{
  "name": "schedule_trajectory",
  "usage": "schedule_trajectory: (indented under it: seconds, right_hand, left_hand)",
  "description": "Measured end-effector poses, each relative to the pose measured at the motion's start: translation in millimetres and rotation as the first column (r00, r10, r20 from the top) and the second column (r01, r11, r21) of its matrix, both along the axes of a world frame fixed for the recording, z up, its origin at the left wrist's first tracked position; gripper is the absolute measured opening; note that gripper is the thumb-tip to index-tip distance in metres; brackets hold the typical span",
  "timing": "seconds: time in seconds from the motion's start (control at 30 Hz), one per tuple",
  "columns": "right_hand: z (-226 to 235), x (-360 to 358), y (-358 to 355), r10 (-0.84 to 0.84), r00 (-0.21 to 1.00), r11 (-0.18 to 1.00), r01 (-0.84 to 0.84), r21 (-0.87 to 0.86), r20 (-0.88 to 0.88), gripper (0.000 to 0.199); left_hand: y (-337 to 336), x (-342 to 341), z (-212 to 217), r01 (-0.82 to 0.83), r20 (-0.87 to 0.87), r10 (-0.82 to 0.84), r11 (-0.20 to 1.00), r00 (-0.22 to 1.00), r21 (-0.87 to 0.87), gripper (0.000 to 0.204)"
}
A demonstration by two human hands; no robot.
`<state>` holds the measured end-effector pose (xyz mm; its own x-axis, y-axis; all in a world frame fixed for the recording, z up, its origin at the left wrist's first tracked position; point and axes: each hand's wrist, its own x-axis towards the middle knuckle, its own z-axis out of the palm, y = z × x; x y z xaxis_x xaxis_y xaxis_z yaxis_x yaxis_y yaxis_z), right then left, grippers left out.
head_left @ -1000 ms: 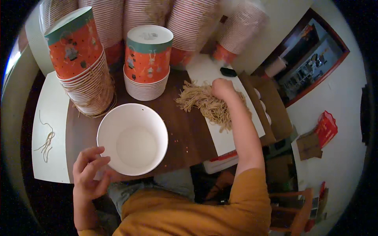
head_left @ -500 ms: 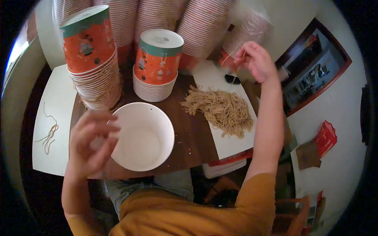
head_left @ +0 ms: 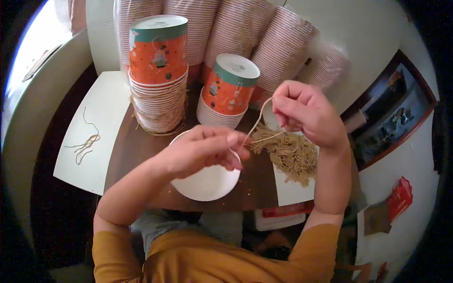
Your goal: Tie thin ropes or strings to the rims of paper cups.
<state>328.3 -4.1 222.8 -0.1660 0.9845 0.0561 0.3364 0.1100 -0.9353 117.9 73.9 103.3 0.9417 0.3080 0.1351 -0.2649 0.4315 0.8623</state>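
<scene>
A thin tan string [head_left: 258,121] is stretched in a loop between my two hands above the table. My right hand [head_left: 306,113], fingers curled in, pinches one part of it on the right. On the left, my left hand [head_left: 207,146] is closed on another part with thumb and fingertips, over a white paper bucket [head_left: 207,184] that stands mouth up and is partly hidden by the hand and forearm. Below the right hand lies a heap of tan strings [head_left: 292,160] on a white sheet [head_left: 285,188].
Behind the bucket stand two upside-down stacks of orange-and-green paper buckets, a tall left stack [head_left: 159,61] with strings around it and a shorter stack [head_left: 231,94]. Wrapped bucket stacks [head_left: 240,33] lean at the back. Several loose strings [head_left: 87,141] lie on a white panel [head_left: 108,94] at left.
The view has shifted, so the table things sit further right. My right hand has come lower and closer to my left, which has moved right over the bucket and taken hold of the string.
</scene>
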Motion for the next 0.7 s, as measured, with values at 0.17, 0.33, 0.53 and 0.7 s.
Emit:
schedule_trajectory:
  seconds: [0.17,0.33,0.53,0.7]
  right_hand:
    - [-23.2,-3.7,2.0,0.027,0.996,0.995,-0.035,-0.091,-0.090,0.014]
    - [-59.8,8.4,16.2,-0.052,0.992,0.998,0.054,-0.016,0.115,0.015]
    - [-92.7,-36.7,21.5,0.268,0.942,0.963,-0.259,0.071,-0.200,0.079]
    - [-89.2,-68.1,15.7,0.208,0.922,0.922,-0.297,-0.250,-0.328,0.051]
  left_hand:
    - [-17.9,-27.1,-0.8,-0.080,-0.171,0.100,0.990,0.980,0.117,0.020]
    - [-21.5,-41.6,7.4,-0.220,-0.259,0.331,0.899,0.907,0.377,0.014]
    - [-8.4,-43.1,23.6,-0.157,-0.003,0.569,0.231,0.822,0.960,0.010]
    - [-12.2,-52.3,37.5,-0.221,0.138,0.627,0.056,0.767,0.974,0.008]
